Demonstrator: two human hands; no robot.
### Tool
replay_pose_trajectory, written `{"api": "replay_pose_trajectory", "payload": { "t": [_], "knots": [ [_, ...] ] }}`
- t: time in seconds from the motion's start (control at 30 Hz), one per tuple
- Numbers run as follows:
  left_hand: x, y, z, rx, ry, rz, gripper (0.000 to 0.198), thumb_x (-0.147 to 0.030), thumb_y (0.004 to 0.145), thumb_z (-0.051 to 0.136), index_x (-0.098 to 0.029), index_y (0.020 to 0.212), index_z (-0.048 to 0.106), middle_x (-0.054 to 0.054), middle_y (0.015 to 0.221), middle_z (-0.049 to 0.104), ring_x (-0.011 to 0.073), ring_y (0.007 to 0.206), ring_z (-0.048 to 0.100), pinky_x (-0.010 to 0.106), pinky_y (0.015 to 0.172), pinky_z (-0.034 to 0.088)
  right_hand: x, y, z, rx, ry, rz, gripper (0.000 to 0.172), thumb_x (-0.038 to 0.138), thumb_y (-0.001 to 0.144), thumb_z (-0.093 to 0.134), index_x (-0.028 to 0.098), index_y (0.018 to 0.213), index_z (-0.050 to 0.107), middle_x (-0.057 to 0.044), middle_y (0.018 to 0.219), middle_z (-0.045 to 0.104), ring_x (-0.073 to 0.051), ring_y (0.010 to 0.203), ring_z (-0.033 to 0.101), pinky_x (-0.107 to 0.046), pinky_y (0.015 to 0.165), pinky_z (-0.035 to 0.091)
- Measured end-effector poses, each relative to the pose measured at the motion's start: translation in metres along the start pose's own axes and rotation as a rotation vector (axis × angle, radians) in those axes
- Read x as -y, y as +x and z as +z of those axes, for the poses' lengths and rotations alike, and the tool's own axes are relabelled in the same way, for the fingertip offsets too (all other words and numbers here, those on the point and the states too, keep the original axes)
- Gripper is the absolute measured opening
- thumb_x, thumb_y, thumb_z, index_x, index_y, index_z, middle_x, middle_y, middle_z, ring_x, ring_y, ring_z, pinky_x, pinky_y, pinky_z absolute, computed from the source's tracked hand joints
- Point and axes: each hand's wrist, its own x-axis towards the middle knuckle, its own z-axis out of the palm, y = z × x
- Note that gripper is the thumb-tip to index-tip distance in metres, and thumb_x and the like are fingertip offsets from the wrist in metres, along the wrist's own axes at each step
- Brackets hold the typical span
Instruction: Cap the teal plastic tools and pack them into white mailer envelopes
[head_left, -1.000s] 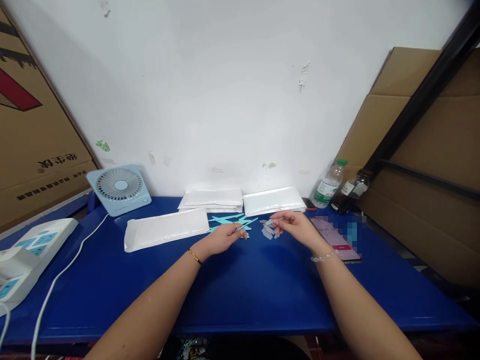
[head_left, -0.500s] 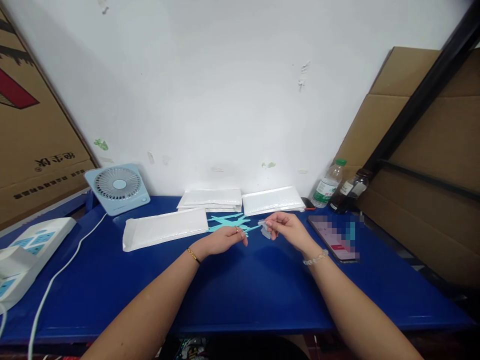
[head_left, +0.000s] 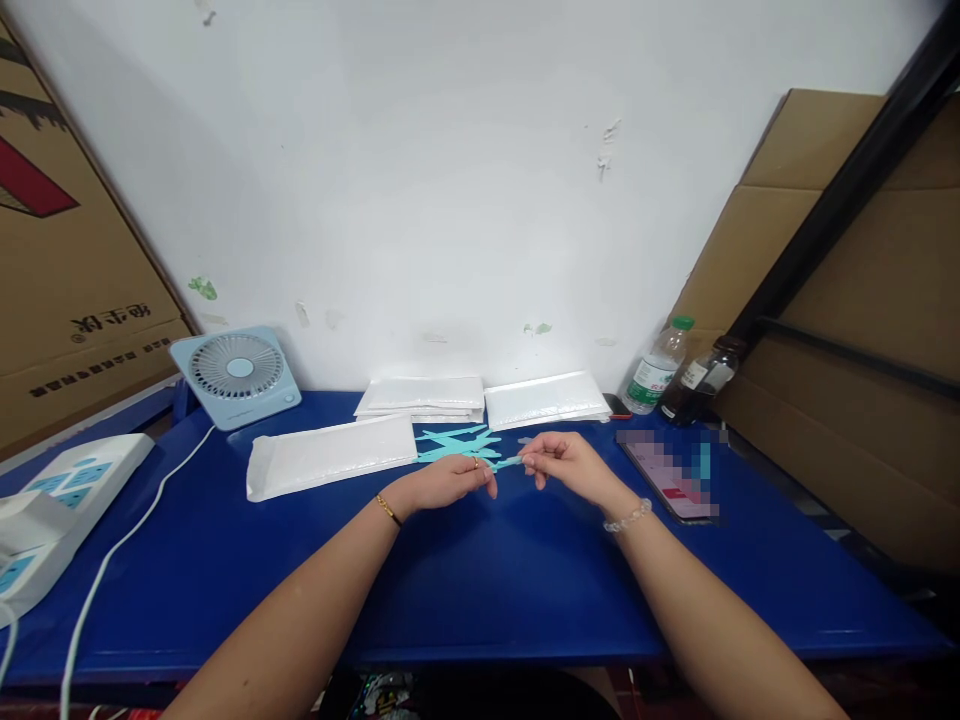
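My left hand (head_left: 450,480) is closed in a pinch on the left part of a thin turquoise stick (head_left: 508,463), just above the blue table. At the stick's right end, the fingertips of my right hand (head_left: 561,462) are pinched together on a small clear piece, mostly covered by the fingers. Beyond my hands lies a loose heap of turquoise sticks (head_left: 454,440), crossing one another. A small translucent piece (head_left: 524,440) shows just behind my right fingertips. What kind of tool the sticks are is too small to make out.
White padded envelopes lie left (head_left: 330,460), behind (head_left: 420,395) and back right (head_left: 547,400). A phone (head_left: 664,475) and two bottles (head_left: 654,370) are at the right. A fan (head_left: 238,372), white cable (head_left: 142,515) and power strip (head_left: 90,500) occupy the left.
My right hand has turned and closed in on the stick's end. The clear piece, which hung plainly from its fingers before, is now mostly hidden. My left hand has barely moved.
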Motion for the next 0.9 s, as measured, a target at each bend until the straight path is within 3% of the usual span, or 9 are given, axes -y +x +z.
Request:
{"api": "replay_pose_trajectory", "payload": {
  "t": [0.17,0.27,0.33,0.43,0.53,0.7,0.9],
  "knots": [
    [-0.003,-0.001,0.009,0.105,0.164,0.102,0.043,-0.042,0.094,0.032,-0.02,0.09,0.069,0.001,0.082,0.062,0.0121,0.072,0.053,0.023,0.071,0.041,-0.002,-0.003,0.005,0.265,-0.177,0.061,0.026,0.041,0.076,0.068,0.016,0.082,0.07,-0.001,0.069,0.065,-0.012,0.057,0.06,-0.024,0.055,0.046],
    [-0.003,-0.004,0.009,-0.013,0.331,0.13,0.035,-0.043,0.092,0.04,-0.019,0.09,0.067,0.002,0.084,0.064,0.0147,0.076,0.056,0.025,0.07,0.041,-0.003,-0.005,0.0,0.332,-0.346,0.049,0.023,0.038,0.071,0.073,0.018,0.082,0.071,0.0,0.065,0.064,-0.012,0.058,0.058,-0.023,0.053,0.043],
    [0.001,-0.005,0.003,-0.162,0.467,0.098,0.028,-0.042,0.088,0.049,-0.019,0.091,0.065,0.004,0.087,0.063,0.0175,0.081,0.057,0.026,0.07,0.041,-0.004,-0.006,-0.009,0.268,-0.421,0.034,0.022,0.035,0.072,0.072,0.019,0.086,0.071,-0.001,0.069,0.065,-0.014,0.062,0.059,-0.024,0.056,0.044],
    [0.014,-0.005,-0.009,-0.321,0.632,-0.027,0.02,-0.034,0.082,0.057,-0.019,0.094,0.063,0.006,0.096,0.061,0.02,0.084,0.057,0.029,0.071,0.042,-0.006,-0.007,-0.026,0.043,-0.587,0.009,0.013,0.026,0.079,0.061,0.019,0.085,0.07,-0.003,0.078,0.067,-0.016,0.069,0.061,-0.026,0.062,0.044],
    [0.027,-0.002,-0.015,-0.317,0.697,-0.045,0.017,-0.031,0.081,0.058,-0.021,0.094,0.063,0.005,0.095,0.061,0.02,0.085,0.058,0.028,0.07,0.043,-0.01,-0.005,-0.033,-0.083,-0.779,-0.016,0.012,0.018,0.079,0.056,0.019,0.08,0.068,-0.003,0.082,0.067,-0.016,0.073,0.061,-0.026,0.065,0.042],
    [0.033,0.004,-0.012,-0.303,0.756,0.016,0.016,-0.029,0.083,0.057,-0.023,0.096,0.065,0.004,0.095,0.061,0.0191,0.082,0.058,0.028,0.068,0.042,-0.017,0.002,-0.013,-0.056,-0.904,-0.024,0.009,0.027,0.078,0.061,0.02,0.08,0.065,-0.003,0.081,0.063,-0.015,0.07,0.058,-0.024,0.061,0.039],
    [0.03,0.011,-0.01,-0.311,0.843,0.07,0.013,-0.024,0.085,0.054,-0.021,0.087,0.066,0.005,0.09,0.063,0.0201,0.086,0.058,0.029,0.073,0.042,-0.015,0.007,0.006,-0.053,-1.099,-0.058,0.006,0.018,0.077,0.057,0.018,0.073,0.062,-0.003,0.079,0.061,-0.012,0.061,0.053,-0.023,0.055,0.033]
  ]
}}
